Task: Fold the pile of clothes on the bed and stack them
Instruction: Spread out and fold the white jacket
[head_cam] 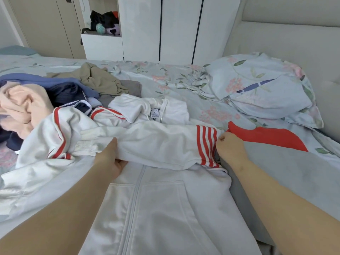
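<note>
We've got the hoodie [165, 203] flat, zip up, at the near edge of the bed [184, 83], its sleeve [156, 144] lying across it between our hands, left hand [110, 160] gripping the sleeve's lower edge, right hand [230, 147] curled onto its red-striped end, pile [36, 96] by the left edge.

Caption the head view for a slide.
Mid-fold: left hand grips a sleeve laid across the white hoodie, right hand at its red-striped shoulder; unfolded pile alongside.
</note>
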